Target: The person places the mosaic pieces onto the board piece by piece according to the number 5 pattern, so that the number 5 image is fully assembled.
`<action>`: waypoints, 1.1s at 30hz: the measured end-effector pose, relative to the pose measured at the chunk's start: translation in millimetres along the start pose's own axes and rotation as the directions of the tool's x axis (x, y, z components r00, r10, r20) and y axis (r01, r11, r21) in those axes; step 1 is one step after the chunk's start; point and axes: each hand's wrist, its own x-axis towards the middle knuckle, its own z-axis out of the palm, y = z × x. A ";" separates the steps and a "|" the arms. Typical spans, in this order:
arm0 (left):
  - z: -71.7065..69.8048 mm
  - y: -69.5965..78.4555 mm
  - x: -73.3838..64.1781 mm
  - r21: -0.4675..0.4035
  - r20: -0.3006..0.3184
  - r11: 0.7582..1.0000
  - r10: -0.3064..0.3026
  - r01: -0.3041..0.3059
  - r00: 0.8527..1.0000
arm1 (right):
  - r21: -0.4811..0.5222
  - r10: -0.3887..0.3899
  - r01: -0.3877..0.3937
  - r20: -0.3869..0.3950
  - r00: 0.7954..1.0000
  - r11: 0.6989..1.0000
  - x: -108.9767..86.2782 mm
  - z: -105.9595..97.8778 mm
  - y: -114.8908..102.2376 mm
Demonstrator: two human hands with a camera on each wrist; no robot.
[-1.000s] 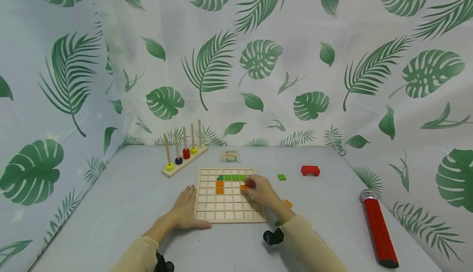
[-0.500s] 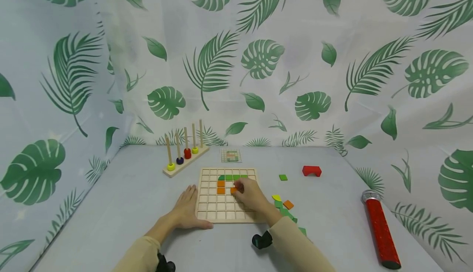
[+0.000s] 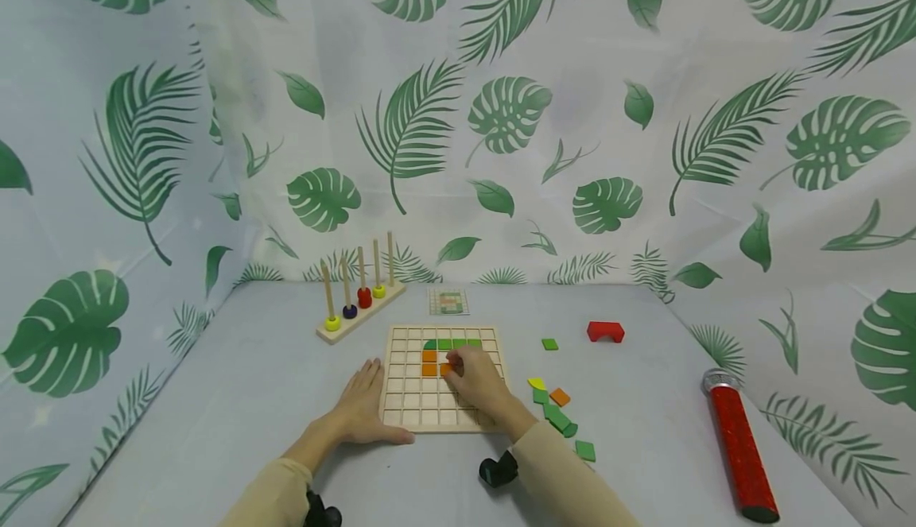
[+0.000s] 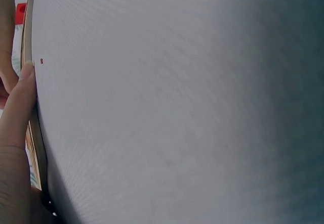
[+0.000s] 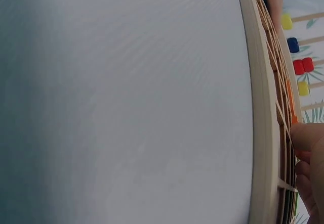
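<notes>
A wooden grid board [image 3: 422,418] lies on the table in the head view. In its upper part sit a row of green tiles [image 3: 460,343] and two orange tiles [image 3: 428,363] below the row's left end. My right hand [image 3: 478,384] pinches another orange tile [image 3: 446,369] over the grid, right beside the lower of the two. Its thumb and fingertips also show in the right wrist view, at the board's frame [image 5: 263,133]. My left hand [image 3: 363,409] rests along the board's left edge, fingers straight, thumb [image 4: 21,97] at the near corner.
Loose green tiles [image 3: 554,416], an orange tile [image 3: 560,397] and a yellow one [image 3: 537,383] lie right of the board. Behind are a peg stand [image 3: 361,312] with beads and a pattern card [image 3: 448,302]. A red block [image 3: 605,331] and red tube [image 3: 740,447] lie farther right.
My right hand has moved left across the board with the orange tile, toward the two orange tiles, uncovering loose tiles at the right. The left hand has stayed at the board's edge.
</notes>
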 end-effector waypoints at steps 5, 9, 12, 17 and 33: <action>0.1 1.7 1.5 -0.001 0.003 1.000 0.000 0.000 1.000 | 0.002 0.023 -0.023 0.007 1.000 1.000 0.6 -0.1 -0.7; -0.5 3.3 2.3 0.011 -0.004 1.000 0.006 -0.006 1.000 | 0.004 0.030 -0.030 -0.005 1.000 1.000 1.1 -0.7 0.9; -1.3 4.8 2.1 0.017 -0.005 1.000 0.009 -0.009 1.000 | 0.018 0.034 -0.034 -0.012 0.999 0.999 0.7 -1.7 1.7; -0.8 4.1 1.6 0.006 -0.004 1.000 0.000 0.000 1.000 | 0.055 0.052 -0.051 -0.012 0.999 0.997 -1.1 -5.3 4.4; -0.5 3.0 -1.8 0.006 -0.005 1.000 -0.007 0.007 1.000 | 0.093 0.198 -0.188 -0.117 0.973 0.978 -26.7 -57.2 47.1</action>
